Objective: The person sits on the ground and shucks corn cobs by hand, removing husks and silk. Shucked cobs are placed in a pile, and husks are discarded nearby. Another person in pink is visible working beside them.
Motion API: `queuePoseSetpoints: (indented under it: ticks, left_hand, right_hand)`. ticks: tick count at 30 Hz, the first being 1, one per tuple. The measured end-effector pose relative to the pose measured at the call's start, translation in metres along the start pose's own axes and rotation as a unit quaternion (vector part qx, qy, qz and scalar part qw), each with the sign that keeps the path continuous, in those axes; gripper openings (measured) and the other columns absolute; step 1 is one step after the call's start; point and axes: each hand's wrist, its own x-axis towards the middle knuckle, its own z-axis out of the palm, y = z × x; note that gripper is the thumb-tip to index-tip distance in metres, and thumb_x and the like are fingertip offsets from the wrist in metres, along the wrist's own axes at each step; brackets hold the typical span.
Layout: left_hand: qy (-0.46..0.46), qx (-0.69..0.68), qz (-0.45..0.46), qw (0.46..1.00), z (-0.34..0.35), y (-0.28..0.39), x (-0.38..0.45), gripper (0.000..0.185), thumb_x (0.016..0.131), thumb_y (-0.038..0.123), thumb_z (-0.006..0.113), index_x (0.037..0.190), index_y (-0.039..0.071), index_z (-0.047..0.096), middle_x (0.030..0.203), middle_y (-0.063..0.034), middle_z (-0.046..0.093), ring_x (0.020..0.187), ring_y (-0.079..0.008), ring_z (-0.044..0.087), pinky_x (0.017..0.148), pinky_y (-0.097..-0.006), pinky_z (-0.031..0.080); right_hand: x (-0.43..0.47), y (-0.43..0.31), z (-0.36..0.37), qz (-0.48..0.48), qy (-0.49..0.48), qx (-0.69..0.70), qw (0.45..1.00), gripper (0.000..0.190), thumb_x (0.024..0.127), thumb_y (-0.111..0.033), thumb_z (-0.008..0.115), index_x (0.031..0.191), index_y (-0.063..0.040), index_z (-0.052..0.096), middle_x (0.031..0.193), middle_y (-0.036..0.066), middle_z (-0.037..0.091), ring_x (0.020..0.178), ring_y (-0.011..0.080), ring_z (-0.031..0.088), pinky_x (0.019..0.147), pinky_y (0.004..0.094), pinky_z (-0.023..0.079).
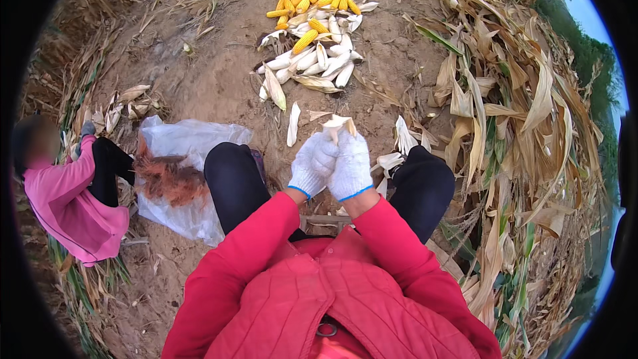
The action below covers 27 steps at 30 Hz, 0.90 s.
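In white knit gloves with blue cuffs, my left hand (310, 163) and my right hand (352, 165) are pressed together between my knees. Both grip an ear of corn in pale husk (337, 122); the husk's tips stick out past my fingers, and the gloves hide the rest. Beyond my hands lies a pile of ears in whitish husks (315, 60), with a few bare yellow cobs on it. Behind that are several husked yellow corn cobs (301, 6). A loose husk piece (293, 124) lies on the soil just ahead of my left hand.
Torn husks (404, 135) lie by my right knee. Dry corn stalks (493, 109) are heaped along the right. To the left, reddish-brown corn silk or tassel-like fibre (167, 177) rests on clear plastic sheeting (199, 134). Further left sits a person in pink (75, 194).
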Motion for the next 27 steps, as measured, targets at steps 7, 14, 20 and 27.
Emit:
queuePoseSetpoints:
  ticks: [7, 14, 20, 27]
  left_hand:
    - [0.107, -0.243, -0.171, 0.949, 0.003, 0.010, 0.014, 0.019, 0.100, 0.023, 0.053, 0.110, 0.007, 0.060, 0.100, -0.0068, 0.067, 0.091, -0.0205, 0.066, 0.082, -0.0341, 0.054]
    - [0.089, 0.015, -0.048, 0.995, -0.060, -0.057, 0.052, 0.030, 0.079, 0.010, 0.075, 0.105, 0.008, 0.062, 0.100, -0.0093, 0.067, 0.091, -0.0203, 0.066, 0.079, -0.0333, 0.053]
    - [0.171, 0.453, 0.091, 0.870, -0.011, 0.014, 0.021, 0.038, 0.074, 0.009, 0.079, 0.108, 0.008, 0.062, 0.105, -0.0133, 0.066, 0.097, -0.0308, 0.066, 0.085, -0.0373, 0.053]
    - [0.187, 0.539, 0.175, 0.802, -0.023, 0.024, 0.014, 0.041, 0.070, 0.014, 0.079, 0.107, 0.009, 0.063, 0.101, -0.0141, 0.064, 0.099, -0.0360, 0.061, 0.087, -0.0421, 0.049]
  right_hand:
    - [0.010, 0.021, -0.012, -0.006, 0.057, -0.048, 0.997, 0.019, 0.103, -0.029, 0.055, 0.095, -0.012, 0.057, 0.060, -0.004, 0.039, 0.044, 0.0088, 0.037, 0.039, 0.0259, 0.029]
    - [0.017, -0.004, 0.004, 0.104, 0.001, 0.048, 0.993, 0.030, 0.104, -0.040, 0.049, 0.092, -0.014, 0.053, 0.058, -0.006, 0.032, 0.043, 0.0088, 0.027, 0.039, 0.0250, 0.022]
    - [0.017, -0.020, -0.042, -0.048, -0.035, -0.143, 0.988, 0.012, 0.099, -0.021, 0.056, 0.103, -0.010, 0.059, 0.073, 0.004, 0.054, 0.060, 0.0163, 0.052, 0.053, 0.0283, 0.041]
    - [0.005, -0.008, -0.038, -0.138, -0.063, -0.720, 0.677, 0.035, 0.092, -0.036, 0.063, 0.108, -0.005, 0.064, 0.099, 0.019, 0.070, 0.095, 0.0373, 0.068, 0.082, 0.0458, 0.053]
